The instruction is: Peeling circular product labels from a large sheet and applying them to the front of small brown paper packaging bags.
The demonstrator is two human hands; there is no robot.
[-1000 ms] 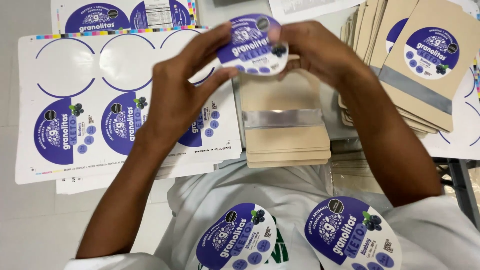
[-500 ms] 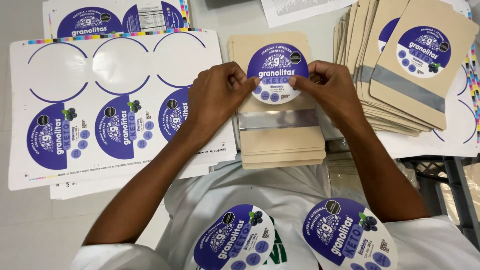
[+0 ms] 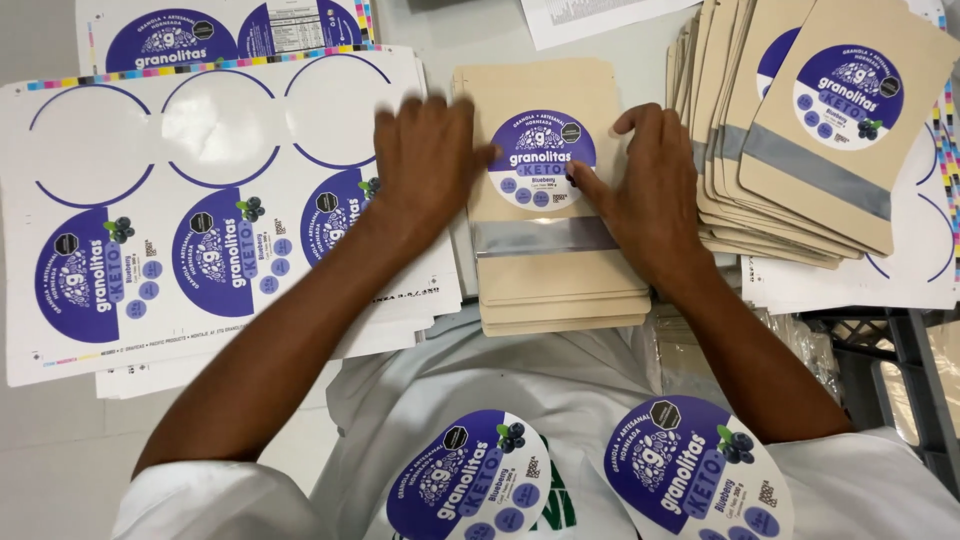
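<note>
The round label (image 3: 541, 160) is a purple and white disc with pale print, small lighter circles and a berry picture at its lower right edge. It lies flat on the upper half of the top kraft pouch (image 3: 545, 255), just above centre of the frame, over the pouch's silvery window strip (image 3: 545, 238). The print on the label reads upright toward the camera, so its top faces the upper edge of the frame; the pouch's long axis runs from top to bottom of the frame, and it heads a small stack of the same tan pouches.

The left hand (image 3: 425, 165) lies open and flat, palm down, on the left edge of the pouch, its fingertips just beside the label's left rim. The right hand (image 3: 648, 185) is also open and flat, fingers spread, thumb touching the label's right rim.

Half a second ago both hands were pinching the label at its two sides over the pouch; now it is down on the pouch and the hands have spread flat.

At the left lies a label sheet (image 3: 200, 210) with three empty outlines above and three labels below. A fanned pile of finished pouches (image 3: 800, 170) fills the upper right.
</note>
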